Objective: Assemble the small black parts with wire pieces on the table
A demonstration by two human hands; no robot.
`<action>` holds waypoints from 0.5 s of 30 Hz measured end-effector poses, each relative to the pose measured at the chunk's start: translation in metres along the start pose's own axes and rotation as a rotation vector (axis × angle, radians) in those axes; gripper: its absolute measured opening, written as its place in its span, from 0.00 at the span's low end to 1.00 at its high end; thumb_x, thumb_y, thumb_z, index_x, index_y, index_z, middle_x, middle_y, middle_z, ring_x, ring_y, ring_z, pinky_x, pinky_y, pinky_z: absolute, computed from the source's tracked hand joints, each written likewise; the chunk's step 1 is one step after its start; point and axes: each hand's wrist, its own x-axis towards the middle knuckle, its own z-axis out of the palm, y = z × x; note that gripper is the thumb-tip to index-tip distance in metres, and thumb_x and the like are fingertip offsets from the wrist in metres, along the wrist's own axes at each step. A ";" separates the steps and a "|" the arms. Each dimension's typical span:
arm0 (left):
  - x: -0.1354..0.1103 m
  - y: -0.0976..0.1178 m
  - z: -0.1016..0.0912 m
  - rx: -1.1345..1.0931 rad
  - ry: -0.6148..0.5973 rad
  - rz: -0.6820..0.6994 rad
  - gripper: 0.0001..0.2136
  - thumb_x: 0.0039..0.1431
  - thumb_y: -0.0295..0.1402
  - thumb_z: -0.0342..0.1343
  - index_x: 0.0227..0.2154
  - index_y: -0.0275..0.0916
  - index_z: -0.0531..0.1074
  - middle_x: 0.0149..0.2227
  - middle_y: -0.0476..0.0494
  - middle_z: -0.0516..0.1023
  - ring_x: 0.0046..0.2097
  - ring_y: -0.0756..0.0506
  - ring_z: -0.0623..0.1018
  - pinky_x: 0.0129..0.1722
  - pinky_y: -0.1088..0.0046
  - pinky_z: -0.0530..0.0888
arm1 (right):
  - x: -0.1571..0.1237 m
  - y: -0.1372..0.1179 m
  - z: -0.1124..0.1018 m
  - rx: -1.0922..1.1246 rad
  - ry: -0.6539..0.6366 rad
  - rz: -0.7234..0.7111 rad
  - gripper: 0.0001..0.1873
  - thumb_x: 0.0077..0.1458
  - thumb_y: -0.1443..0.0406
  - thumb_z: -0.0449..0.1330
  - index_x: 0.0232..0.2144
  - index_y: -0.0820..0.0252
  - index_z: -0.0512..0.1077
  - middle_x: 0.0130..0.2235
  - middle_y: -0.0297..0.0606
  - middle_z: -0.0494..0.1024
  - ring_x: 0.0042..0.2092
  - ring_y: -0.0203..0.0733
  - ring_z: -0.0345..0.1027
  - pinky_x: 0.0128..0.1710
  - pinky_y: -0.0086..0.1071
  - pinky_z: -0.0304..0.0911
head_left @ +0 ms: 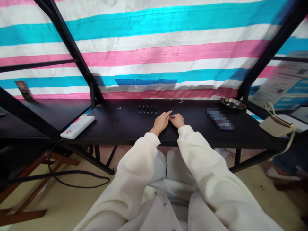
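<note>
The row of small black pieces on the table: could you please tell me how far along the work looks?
Five small black pieces already stand in a row. The left hand and right hand meet at the fingertips over something too small to identify. Thin loose bits lie behind them; what is left cannot be told.

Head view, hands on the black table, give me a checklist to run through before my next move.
1. Left hand resting on the black table: ok.
2. Right hand touching the left hand: ok.
3. Grip on something between the hands: cannot tell.
4. Row of small black pieces upright, apart from the hands: ok.
5. Metal bowl apart from both hands: ok.
6. White box away from the table edge: not ok, it lies at the left edge.
</note>
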 end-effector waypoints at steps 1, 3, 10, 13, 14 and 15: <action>-0.001 0.002 0.000 0.010 -0.004 -0.003 0.17 0.61 0.32 0.43 0.51 0.44 0.68 0.42 0.44 0.73 0.41 0.47 0.73 0.40 0.74 0.69 | -0.004 -0.002 0.001 -0.022 0.006 -0.030 0.12 0.52 0.58 0.56 0.32 0.54 0.78 0.35 0.37 0.79 0.41 0.42 0.70 0.41 0.32 0.58; -0.002 0.003 0.001 0.011 0.010 -0.024 0.15 0.61 0.32 0.44 0.46 0.43 0.72 0.41 0.44 0.73 0.40 0.47 0.74 0.40 0.74 0.69 | -0.008 -0.005 0.001 -0.063 0.017 -0.093 0.12 0.54 0.59 0.55 0.34 0.55 0.77 0.37 0.38 0.78 0.41 0.42 0.69 0.40 0.31 0.58; 0.003 -0.011 0.003 -0.165 0.117 -0.098 0.09 0.55 0.28 0.51 0.37 0.38 0.73 0.35 0.44 0.75 0.35 0.48 0.74 0.38 0.72 0.70 | -0.007 -0.002 0.003 -0.032 0.093 -0.266 0.11 0.55 0.61 0.55 0.33 0.55 0.77 0.37 0.39 0.74 0.40 0.39 0.67 0.39 0.30 0.58; 0.005 -0.017 0.004 -0.299 0.182 -0.172 0.06 0.54 0.27 0.51 0.33 0.37 0.71 0.31 0.45 0.74 0.31 0.50 0.73 0.35 0.73 0.70 | -0.004 0.000 0.006 0.108 0.135 -0.337 0.11 0.55 0.63 0.55 0.36 0.57 0.76 0.39 0.39 0.75 0.39 0.38 0.67 0.41 0.30 0.60; 0.006 -0.019 0.004 -0.341 0.212 -0.196 0.05 0.54 0.26 0.50 0.33 0.37 0.70 0.30 0.46 0.73 0.30 0.51 0.73 0.34 0.74 0.70 | -0.003 0.000 0.007 0.152 0.149 -0.342 0.11 0.55 0.63 0.55 0.38 0.58 0.76 0.39 0.40 0.75 0.38 0.37 0.68 0.41 0.30 0.60; 0.006 -0.020 0.005 -0.378 0.240 -0.211 0.05 0.55 0.26 0.49 0.33 0.37 0.69 0.29 0.47 0.73 0.28 0.52 0.72 0.32 0.75 0.70 | -0.002 0.000 0.008 0.188 0.167 -0.337 0.12 0.56 0.63 0.54 0.39 0.59 0.75 0.39 0.40 0.76 0.39 0.38 0.68 0.42 0.30 0.60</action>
